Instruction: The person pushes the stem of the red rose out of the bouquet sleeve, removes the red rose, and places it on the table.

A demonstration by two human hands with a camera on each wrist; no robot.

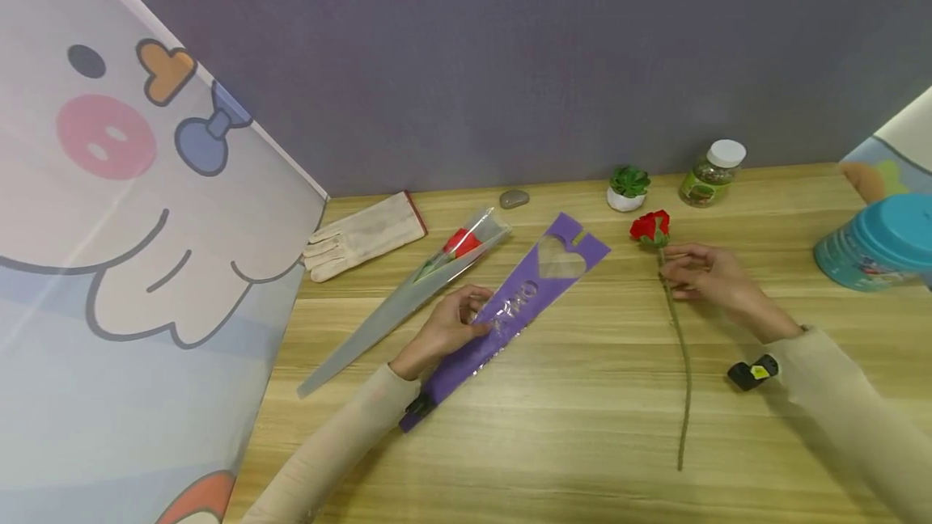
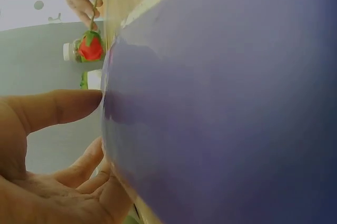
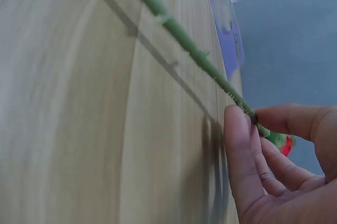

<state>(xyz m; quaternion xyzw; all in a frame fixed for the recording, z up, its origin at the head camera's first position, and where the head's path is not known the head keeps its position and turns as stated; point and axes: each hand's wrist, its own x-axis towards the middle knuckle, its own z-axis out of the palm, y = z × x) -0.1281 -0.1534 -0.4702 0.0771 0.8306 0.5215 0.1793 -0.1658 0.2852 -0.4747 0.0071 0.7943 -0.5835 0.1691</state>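
My right hand [image 1: 709, 277] pinches the green stem [image 3: 192, 50] of a red rose [image 1: 650, 226] just below its bloom, between thumb and fingers. The stem runs down toward the table's near side, and its shadow shows on the wood in the right wrist view. My left hand [image 1: 447, 326] holds a purple flower sleeve [image 1: 557, 285] near its middle, with thumb and curled fingers on it. The sleeve has a clear heart-shaped window and silvery lettering. It fills much of the left wrist view. Beside it lies another rose [image 1: 462, 243] inside a clear wrapper [image 1: 393, 318].
A white glove [image 1: 364, 237] with a red cuff edge lies at the back left. Along the back stand a grey stone [image 1: 514, 199], a small potted succulent [image 1: 629, 188] and a white-lidded jar [image 1: 712, 175]. A blue tub [image 1: 874, 241] stands at the right.
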